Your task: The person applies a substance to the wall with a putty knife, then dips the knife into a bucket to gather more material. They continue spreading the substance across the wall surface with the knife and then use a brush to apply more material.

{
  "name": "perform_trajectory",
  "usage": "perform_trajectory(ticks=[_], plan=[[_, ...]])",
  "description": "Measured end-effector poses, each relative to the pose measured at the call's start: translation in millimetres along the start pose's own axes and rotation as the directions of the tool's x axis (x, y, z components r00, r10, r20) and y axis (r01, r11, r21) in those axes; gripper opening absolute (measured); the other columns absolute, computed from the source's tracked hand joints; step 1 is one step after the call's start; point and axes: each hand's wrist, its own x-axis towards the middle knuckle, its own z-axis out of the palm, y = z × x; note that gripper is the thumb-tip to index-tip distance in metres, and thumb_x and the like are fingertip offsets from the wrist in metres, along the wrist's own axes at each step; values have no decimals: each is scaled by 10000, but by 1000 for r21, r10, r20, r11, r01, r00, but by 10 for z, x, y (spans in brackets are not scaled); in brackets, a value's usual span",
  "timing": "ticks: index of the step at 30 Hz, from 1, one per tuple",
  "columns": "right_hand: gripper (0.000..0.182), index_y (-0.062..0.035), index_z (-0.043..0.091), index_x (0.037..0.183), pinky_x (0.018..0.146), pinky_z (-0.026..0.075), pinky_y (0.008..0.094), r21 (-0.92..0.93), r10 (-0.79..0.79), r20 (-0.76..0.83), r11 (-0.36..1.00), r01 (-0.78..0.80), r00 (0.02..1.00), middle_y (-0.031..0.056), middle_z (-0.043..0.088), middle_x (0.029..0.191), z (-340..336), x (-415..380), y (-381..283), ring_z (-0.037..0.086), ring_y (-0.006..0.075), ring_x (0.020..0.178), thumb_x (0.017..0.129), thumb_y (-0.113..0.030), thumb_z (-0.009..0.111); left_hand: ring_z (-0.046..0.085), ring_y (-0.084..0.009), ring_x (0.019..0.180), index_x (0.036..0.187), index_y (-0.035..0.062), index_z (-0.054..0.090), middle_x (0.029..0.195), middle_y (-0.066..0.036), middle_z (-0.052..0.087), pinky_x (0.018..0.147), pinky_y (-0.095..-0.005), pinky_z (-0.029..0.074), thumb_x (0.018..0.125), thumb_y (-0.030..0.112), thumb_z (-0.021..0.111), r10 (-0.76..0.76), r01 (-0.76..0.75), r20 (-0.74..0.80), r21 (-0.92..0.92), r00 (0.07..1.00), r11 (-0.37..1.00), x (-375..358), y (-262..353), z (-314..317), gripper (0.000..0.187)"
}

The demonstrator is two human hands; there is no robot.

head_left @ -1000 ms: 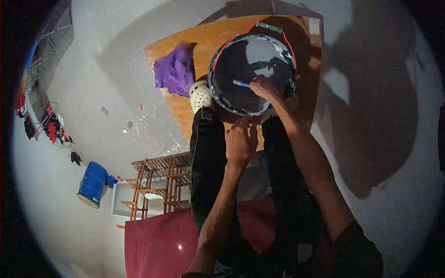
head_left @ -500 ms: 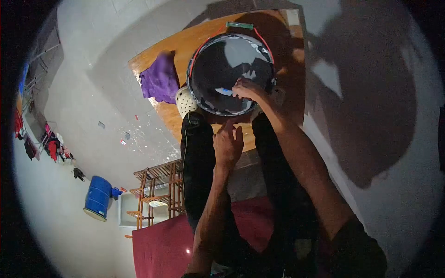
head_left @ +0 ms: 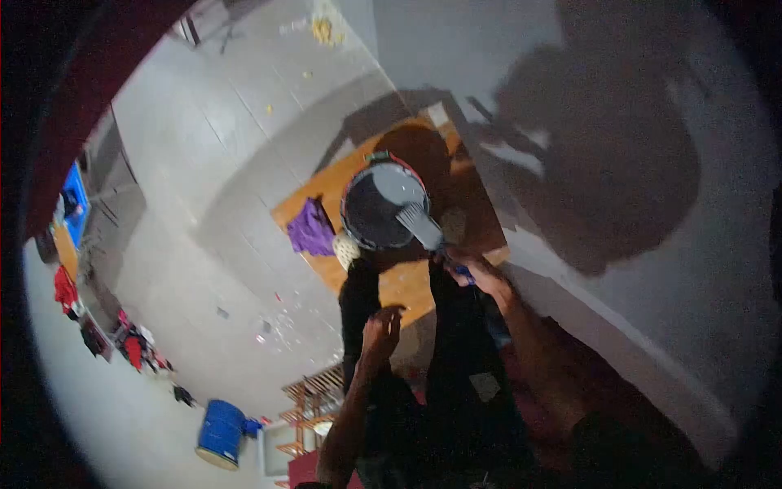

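Observation:
A dark round bucket with a red rim stands on a wooden board between my feet. My right hand is shut on a blue-handled brush, whose pale bristles are lifted over the bucket's right edge. My left hand hovers near my left knee, fingers loosely apart, holding nothing. A purple cloth lies on the board left of the bucket. A white perforated clog is on my left foot beside the bucket.
A grey wall runs close along the right side. The tiled floor spreads to the left. A blue barrel and a wooden rack stand lower left. Clothes lie heaped by the far left wall.
The view has pulled back and up, so the bucket looks smaller. My right hand has drawn the brush out of the bucket toward its right edge. My left hand has left the rim.

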Motion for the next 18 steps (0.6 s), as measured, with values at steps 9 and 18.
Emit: perform_trajectory(ticks=[9,18], plan=[[309,-45,555,828,342,305,228,184,-317,-281,908,375,906,19,484,560,989,-1772,-413,412,81,381,884,-348,530,633,-305,776,963,46,609,931,-134,646,653,-372,498,857,85,478,157,-148,-27,216,987,965,-714,1253,-1358,174],[293,-62,576,744,329,271,248,307,-341,-729,612,729,593,-1,478,524,880,-3382,-31,381,93,348,876,-322,549,599,-143,703,917,42,615,832,-67,642,591,-276,482,865,97,523,429,-467,252,115,868,877,-645,3160,-663,119]])
